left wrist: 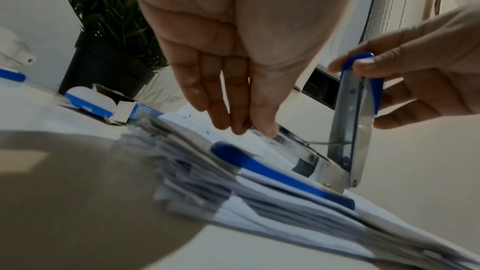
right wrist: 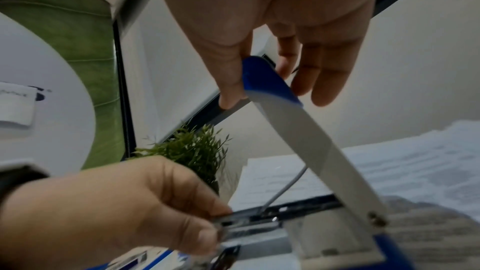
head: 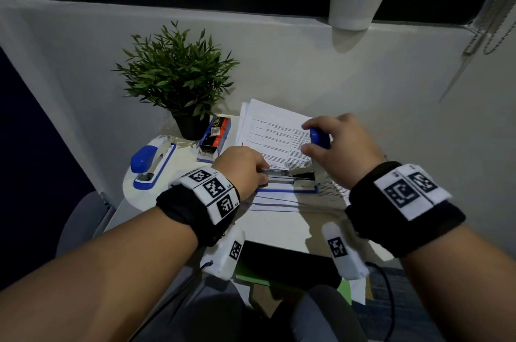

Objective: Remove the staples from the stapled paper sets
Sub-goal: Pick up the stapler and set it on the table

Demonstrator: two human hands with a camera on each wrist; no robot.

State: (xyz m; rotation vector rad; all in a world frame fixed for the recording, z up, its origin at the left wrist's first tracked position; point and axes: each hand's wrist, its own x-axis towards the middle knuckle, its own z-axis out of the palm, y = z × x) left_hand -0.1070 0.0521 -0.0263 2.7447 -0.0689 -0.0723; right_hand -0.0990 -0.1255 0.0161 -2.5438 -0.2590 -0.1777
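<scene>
A blue and white stapler [head: 287, 189] lies on a stack of printed paper sets [head: 275, 129], hinged wide open. My right hand [head: 312, 138] pinches its blue-tipped top cover [right wrist: 298, 130] between thumb and fingers and holds it raised almost upright. My left hand [head: 264, 171] pinches the front end of the metal staple magazine [right wrist: 249, 225], which lies flat over the base. In the left wrist view its fingertips [left wrist: 241, 124] lie on that magazine [left wrist: 293, 141], beside the raised cover [left wrist: 358, 106]. Any staple under the fingers is hidden.
A second blue stapler [head: 152, 163] lies at the left of the white table [head: 276, 227]. A box of staples [head: 215, 136] and a potted plant [head: 178, 76] stand behind it. A grey wall lies close behind the papers. The table's front edge is near my wrists.
</scene>
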